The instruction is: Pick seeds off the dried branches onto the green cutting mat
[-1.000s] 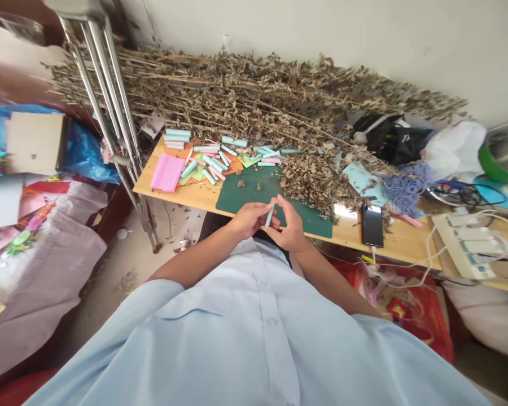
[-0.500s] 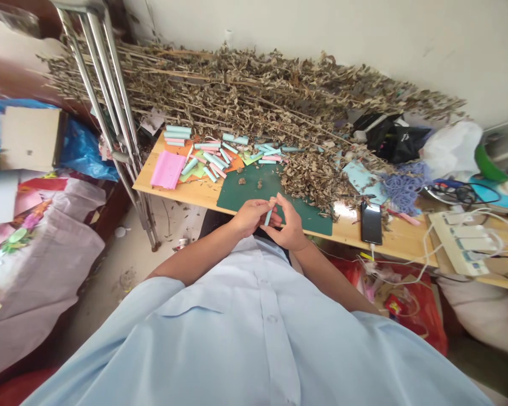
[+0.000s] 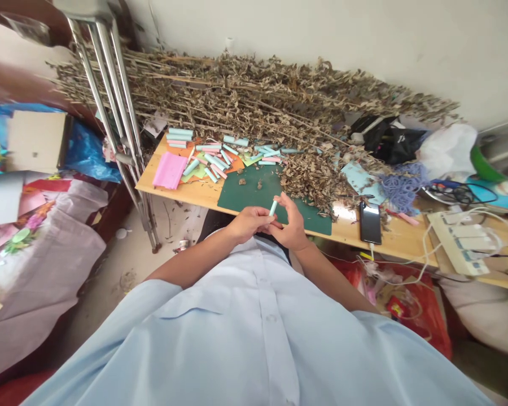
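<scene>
A thin light blue paper roll (image 3: 273, 208) stands tilted between my hands, over the near edge of the green mat (image 3: 249, 194). My left hand (image 3: 252, 223) pinches it low with thumb and fingers. My right hand (image 3: 293, 224) curves around it from the other side, its thumb at the lower end and its index finger by the upper end. Crumbled dried leaves (image 3: 309, 177) lie heaped on the mat's right part. Beyond the mat's left corner are several blue and pink paper rolls (image 3: 217, 162) on coloured paper sheets, beside a pink paper stack (image 3: 169, 170).
Long dried plant stems (image 3: 237, 84) cover the table's back. A phone (image 3: 370, 223) with a cable lies right of the mat, before a power strip (image 3: 457, 242). Blue yarn (image 3: 402, 183) sits behind. Metal crutches (image 3: 110, 90) lean at the table's left end.
The roll's upper end now points up above my left fingers, where before it hung lower between both hands. My right index finger has moved off my left fingertips. The view has shifted slightly.
</scene>
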